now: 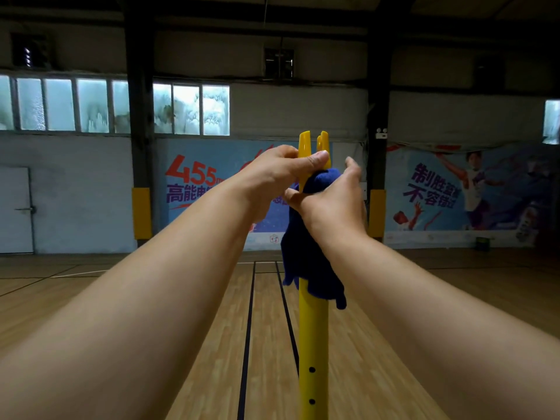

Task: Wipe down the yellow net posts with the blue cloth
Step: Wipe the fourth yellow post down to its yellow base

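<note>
From where I sit I see the wooden court floor (188, 344) spreading out beneath me, dark court lines (249, 328) running away toward the far wall (291, 110). That wall carries a row of frosted windows (121, 106), a blue banner with red and purple lettering (194, 189) and a second banner showing a player (466, 189); a white door (15, 210) sits at the far left. The yellow net post (313, 344) stands upright right in front of me, rising from the bottom edge to its forked top, with two small holes low on its side. The blue cloth (306, 262) is bunched around the post's upper part and hangs down over it, its ragged lower edge draping on the post. My left hand (278, 174) grips the post just under the fork, thumb laid across the front and fingers curled behind. My right hand (336, 195) is pressed on the cloth just beside it, thumb pinching the fabric, while its fingers reach loosely around the far side; I cannot tell how tightly they close
</note>
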